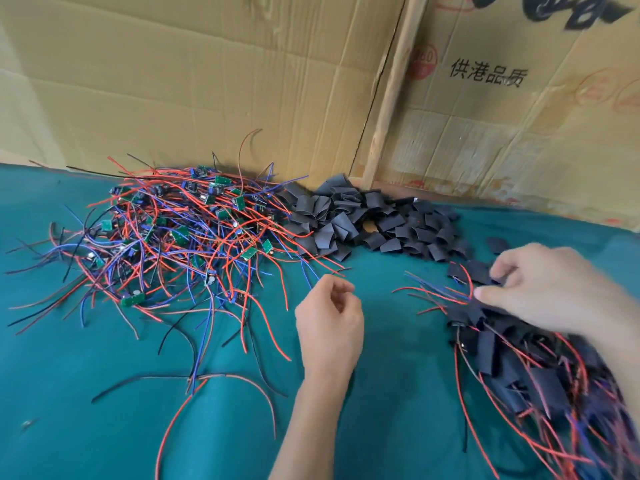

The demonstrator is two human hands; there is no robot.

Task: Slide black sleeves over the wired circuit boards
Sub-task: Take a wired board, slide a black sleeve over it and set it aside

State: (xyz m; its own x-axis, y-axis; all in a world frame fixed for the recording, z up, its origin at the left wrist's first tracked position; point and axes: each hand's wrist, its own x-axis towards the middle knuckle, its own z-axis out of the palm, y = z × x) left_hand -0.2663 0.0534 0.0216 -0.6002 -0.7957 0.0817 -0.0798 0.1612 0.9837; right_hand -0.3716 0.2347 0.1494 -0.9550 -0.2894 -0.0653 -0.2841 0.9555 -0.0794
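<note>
A tangled heap of small green circuit boards with red, blue and black wires (180, 233) lies at the left of the green cloth. A pile of empty black sleeves (367, 220) sits behind the middle. At the right lies a pile of sleeved boards (512, 358) with wires trailing out. My left hand (329, 323) hovers over the cloth in the middle, fingers loosely curled, holding nothing. My right hand (540, 285) reaches over the top of the sleeved pile, its thumb and fingertips touching a black sleeve (478, 271); whether it pinches the sleeve is unclear.
The green cloth (104, 410) covers the table. Cardboard sheets (207, 81) stand as a wall along the back, with a wooden stick (394, 88) leaning between them. Loose long wires (214, 379) lie on the cloth near the front.
</note>
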